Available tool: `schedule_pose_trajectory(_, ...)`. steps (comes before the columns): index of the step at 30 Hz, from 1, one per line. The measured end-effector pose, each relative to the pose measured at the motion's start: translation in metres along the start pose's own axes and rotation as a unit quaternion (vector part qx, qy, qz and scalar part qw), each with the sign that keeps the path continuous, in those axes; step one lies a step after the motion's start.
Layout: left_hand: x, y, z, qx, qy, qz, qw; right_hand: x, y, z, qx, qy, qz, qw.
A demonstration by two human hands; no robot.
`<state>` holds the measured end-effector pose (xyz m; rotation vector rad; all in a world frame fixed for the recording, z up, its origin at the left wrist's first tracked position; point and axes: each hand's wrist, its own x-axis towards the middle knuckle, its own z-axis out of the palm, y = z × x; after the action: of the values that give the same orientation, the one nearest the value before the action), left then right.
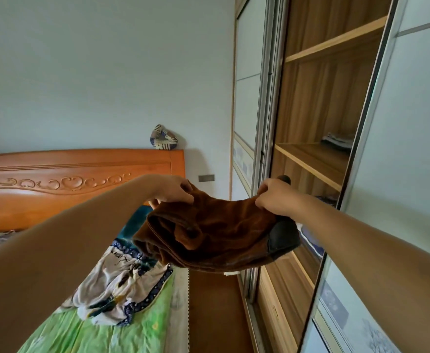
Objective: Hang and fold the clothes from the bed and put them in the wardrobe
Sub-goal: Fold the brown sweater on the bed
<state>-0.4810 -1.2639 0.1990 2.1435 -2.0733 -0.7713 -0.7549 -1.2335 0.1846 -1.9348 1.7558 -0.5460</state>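
While we hold the brown garment (209, 230) up between the bed (107, 332) and the open wardrobe (318, 85), both hands have their fingers curled into its upper edge. Our left hand (177, 191) pinches one end, our right hand (276, 197) grips the other, and the cloth sags between them in loose folds, with a dark patch at its right end. It hangs in the air, off the bed's right edge and just short of the wardrobe opening, touching neither as far as we can tell. A patterned garment (122, 284) lies crumpled on the bed near that same edge, and a folded item (337, 141) sits toward the back of the middle shelf (308, 159). We judge the bundle too loose to shelve as it is. Its bunched lower layers may slip apart if we loosen either pinch. The sagging cloth may catch the shelf's front edge or the door frame (262, 123) on the way in. Setting it down one-handed would likely let it unroll into a heap.
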Motion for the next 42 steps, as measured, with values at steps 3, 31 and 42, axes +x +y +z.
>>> schedule_pose_trajectory(3, 0.044, 0.005, -0.022, 0.012, -0.008, -0.002, 1.000, 0.046, -0.004, -0.007, -0.015, 0.017, -0.006, 1.000)
schedule_pose_trajectory(31, 0.386, 0.238, -0.129, 0.034, -0.016, 0.332, 0.943, 0.273, 0.079, -0.152, -0.007, 0.260, 0.222, 0.940)
schedule_pose_trajectory(42, 0.462, 0.402, -0.104, 0.100, -0.087, 0.481, 0.867, 0.284, 0.160, -0.219, -0.089, 0.347, 0.382, 0.852)
